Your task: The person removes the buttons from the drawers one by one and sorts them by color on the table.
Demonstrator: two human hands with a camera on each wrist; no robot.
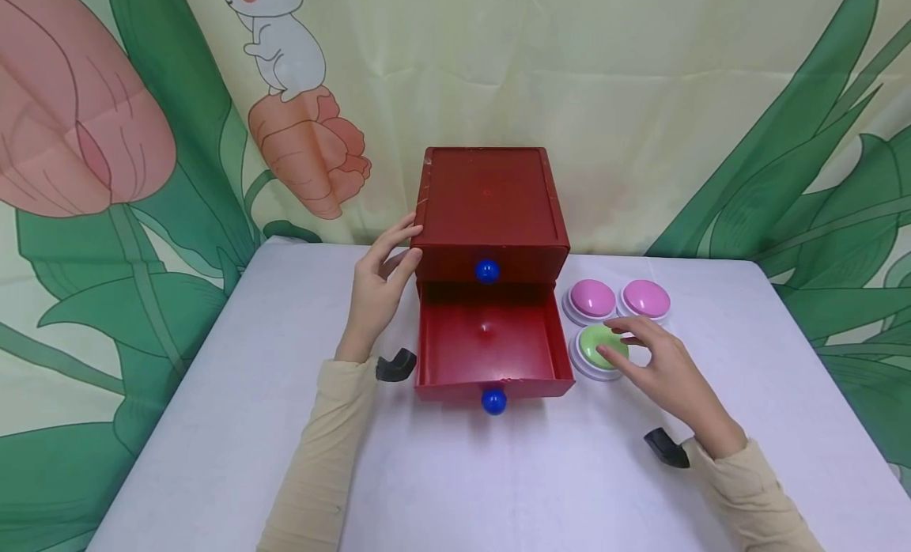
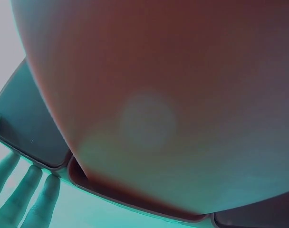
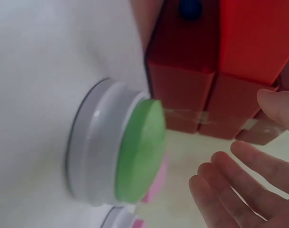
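A red drawer box (image 1: 488, 196) with blue knobs stands at the back of the table, its lower drawer (image 1: 484, 346) pulled out and bare inside. My left hand (image 1: 377, 295) rests against the box's left side, fingers stretched along it; in the left wrist view those fingers (image 2: 42, 199) lie on the wall. Right of the drawer sits a push button with a green dome (image 1: 596, 348) on a white base. My right hand (image 1: 662, 370) hovers over it with loosely bent fingers. From the right wrist view, a gap shows between that hand and the green dome (image 3: 142, 152).
Behind the green button are two pink push buttons, one on the left (image 1: 593, 298) and one on the right (image 1: 645, 299). A patterned cloth (image 1: 605, 101) hangs behind the white table (image 1: 527, 489). A blurred red surface (image 2: 158, 71) fills most of the left wrist view.
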